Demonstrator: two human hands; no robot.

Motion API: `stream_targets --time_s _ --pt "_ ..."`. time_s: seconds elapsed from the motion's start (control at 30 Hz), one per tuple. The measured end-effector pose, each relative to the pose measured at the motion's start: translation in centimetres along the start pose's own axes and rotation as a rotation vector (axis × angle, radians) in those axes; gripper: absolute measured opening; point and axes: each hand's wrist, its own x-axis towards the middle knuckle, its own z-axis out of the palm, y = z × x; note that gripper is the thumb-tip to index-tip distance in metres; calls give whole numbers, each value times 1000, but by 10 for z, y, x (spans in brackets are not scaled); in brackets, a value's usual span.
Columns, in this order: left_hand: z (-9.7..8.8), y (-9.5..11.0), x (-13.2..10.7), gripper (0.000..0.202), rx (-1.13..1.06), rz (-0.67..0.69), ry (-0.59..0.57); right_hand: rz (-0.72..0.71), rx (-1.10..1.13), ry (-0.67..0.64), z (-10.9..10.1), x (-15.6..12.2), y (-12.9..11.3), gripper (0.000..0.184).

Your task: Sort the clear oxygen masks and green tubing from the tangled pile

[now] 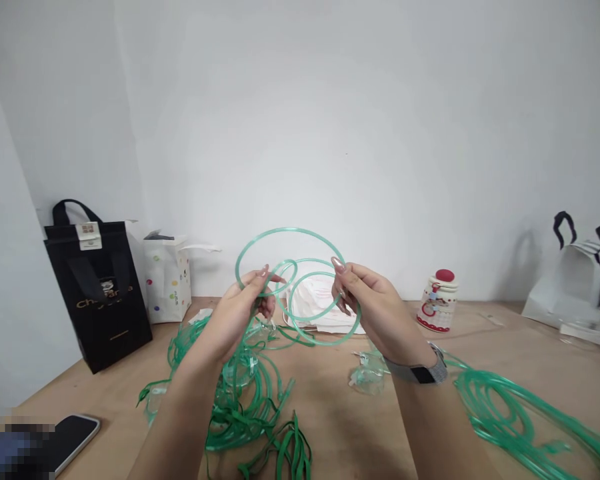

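Observation:
Raised above the table, a green clear plastic tube (290,230) hangs in several loose loops between my two hands. My left hand (245,303) pinches it on the left with thumb and fingers. On the right side my right hand (365,290) grips the loops, wearing a watch (420,372) on its wrist. Below my left forearm lies a tangled pile of green tubing (220,437) with clear masks (240,370) among it. Green straps (293,447) spill toward the front. Under my right hand sits a small clear plastic piece (369,380), perhaps another mask.
More coiled green tubing (510,407) lies at the right. A black bag (100,293) and a dotted white bag (167,280) stand back left, a phone (75,437) front left. White packaging (310,300), a jar-shaped bottle (437,300) and a white bag (570,287) line the wall.

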Motion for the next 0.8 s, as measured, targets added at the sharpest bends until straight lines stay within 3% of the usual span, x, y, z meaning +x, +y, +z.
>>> stream_targets --time_s 0.1,0.2,0.27,0.33,0.4,0.5,0.67,0.73,0.8 --pt "-3 -4 0 35 393 -14 -59 -94 -123 151 -2 3 5 40" --pt "-13 -12 4 39 805 -35 93 -163 -290 300 -10 6 7 37" --pt "-20 -17 8 41 878 -46 170 -109 -322 244 -17 6 7 31" --pt "-28 -20 12 42 880 -38 210 16 -343 48 -24 6 5 21" --pt "-34 -20 14 43 856 -39 228 99 -421 -112 -27 6 4 24" --pt "-35 -19 13 43 735 -70 202 114 -447 -149 -23 6 7 34" --pt "-18 -11 8 24 599 -36 152 141 -135 -287 4 3 20 62" --pt "-9 -8 5 24 516 19 83 122 -166 -318 14 0 26 76" --pt "-2 -6 3 31 409 130 10 76 -206 -347 22 -2 28 76"
